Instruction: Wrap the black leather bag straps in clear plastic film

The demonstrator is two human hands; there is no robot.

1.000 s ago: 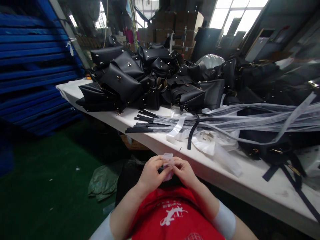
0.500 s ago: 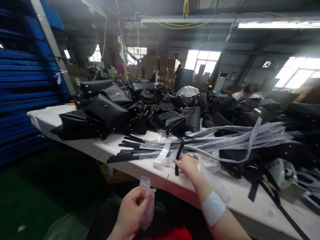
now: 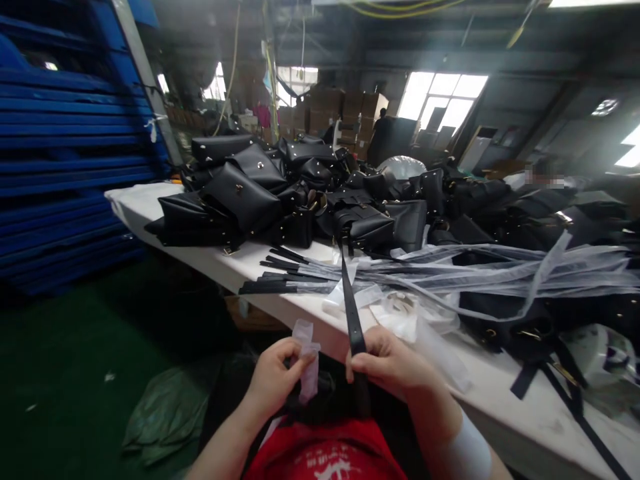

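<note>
My left hand is closed around a small crumpled piece of clear plastic film, held just off the near edge of the white table. My right hand grips a black strap near its lower end. The strap runs up from my fingers across the table edge to a black handbag. Both hands sit close together above my lap.
A large heap of black handbags covers the back of the table. Black straps in clear sleeves lie fanned across the middle, with loose plastic wrappers. Blue stacked pallets stand left. A person sits far right.
My right hand reached out to the table, took the black strap and pulled it back toward me. The left hand kept the plastic film and stayed by the table's edge.
</note>
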